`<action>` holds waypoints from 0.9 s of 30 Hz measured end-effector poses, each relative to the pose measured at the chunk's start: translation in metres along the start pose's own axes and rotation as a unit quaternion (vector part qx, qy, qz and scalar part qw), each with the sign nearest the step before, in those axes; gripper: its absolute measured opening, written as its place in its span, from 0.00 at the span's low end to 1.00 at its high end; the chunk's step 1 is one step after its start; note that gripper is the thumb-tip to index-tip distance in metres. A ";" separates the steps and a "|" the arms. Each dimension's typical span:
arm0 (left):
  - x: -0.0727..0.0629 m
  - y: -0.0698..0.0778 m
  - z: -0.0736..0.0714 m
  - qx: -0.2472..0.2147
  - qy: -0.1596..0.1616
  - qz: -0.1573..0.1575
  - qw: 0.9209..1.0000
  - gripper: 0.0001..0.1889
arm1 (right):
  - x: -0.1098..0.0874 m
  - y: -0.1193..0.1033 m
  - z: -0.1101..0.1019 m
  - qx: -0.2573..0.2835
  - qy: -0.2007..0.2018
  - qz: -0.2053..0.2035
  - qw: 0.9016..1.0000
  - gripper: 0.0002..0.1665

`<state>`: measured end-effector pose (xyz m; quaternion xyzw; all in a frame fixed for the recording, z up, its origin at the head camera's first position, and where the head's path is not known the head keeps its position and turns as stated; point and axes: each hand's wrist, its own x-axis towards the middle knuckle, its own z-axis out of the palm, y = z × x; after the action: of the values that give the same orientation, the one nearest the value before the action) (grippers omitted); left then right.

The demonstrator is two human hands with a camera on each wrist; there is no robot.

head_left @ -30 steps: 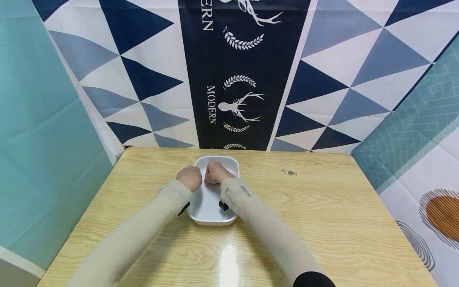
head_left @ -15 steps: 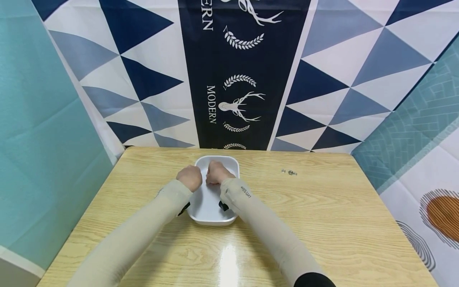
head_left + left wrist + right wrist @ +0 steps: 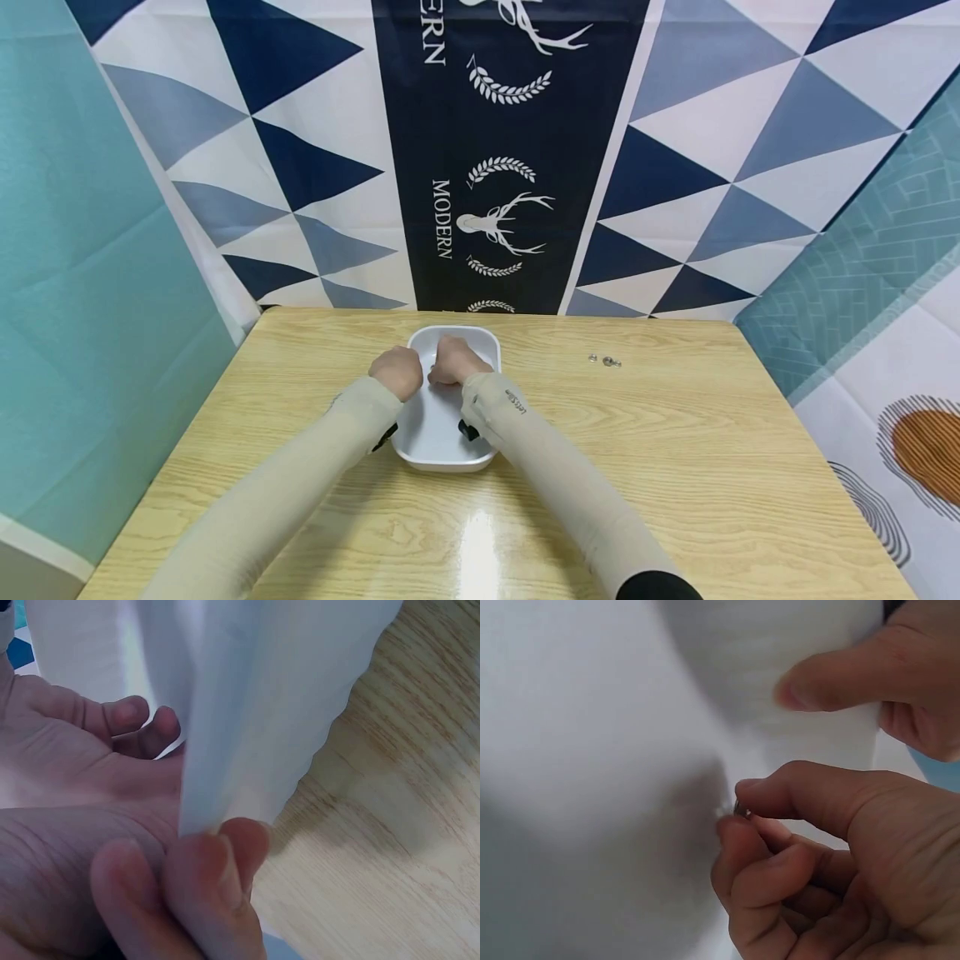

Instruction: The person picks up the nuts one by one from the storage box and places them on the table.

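Observation:
A white plastic tub [image 3: 444,437] stands near the back of the table. My left hand [image 3: 397,372] grips its left wall; in the right wrist view that thumb [image 3: 821,684] lies along the inner face. Part of the wall [image 3: 289,682] rises between my fingers in the left wrist view. Inside the tub is my right hand [image 3: 456,362], its thumb and index finger pinching a small shiny metal piece [image 3: 740,808]. Fingertips cover most of that piece, so its kind cannot be told. The other right fingers are curled beneath.
Several small metal pieces [image 3: 611,362] lie on the wooden table [image 3: 660,467] to the right of the tub. A patterned cloth [image 3: 495,150] hangs behind the table, and a teal one [image 3: 112,250] hangs at the left.
The right hand's fingers shift very slightly inside the tub. The left hand and the tub keep their places.

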<state>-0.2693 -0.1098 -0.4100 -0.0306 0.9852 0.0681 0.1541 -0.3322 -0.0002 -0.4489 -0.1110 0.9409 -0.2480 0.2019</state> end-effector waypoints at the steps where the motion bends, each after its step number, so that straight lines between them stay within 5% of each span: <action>1: 0.000 0.000 0.000 0.000 0.000 -0.002 1.000 0.15 | -0.001 -0.001 -0.001 -0.001 0.000 0.000 1.000 0.24; 9: 0.002 0.001 0.000 0.004 -0.001 -0.009 1.000 0.15 | -0.014 -0.008 -0.018 0.026 0.002 -0.011 1.000 0.01; 27: -0.003 0.002 0.001 -0.017 0.008 -0.005 1.000 0.14 | -0.039 0.008 -0.084 0.060 0.034 0.006 0.998 0.11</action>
<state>-0.2661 -0.1076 -0.4095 -0.0387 0.9849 0.0836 0.1463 -0.3353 0.0546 -0.3735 -0.0847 0.9314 -0.3064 0.1776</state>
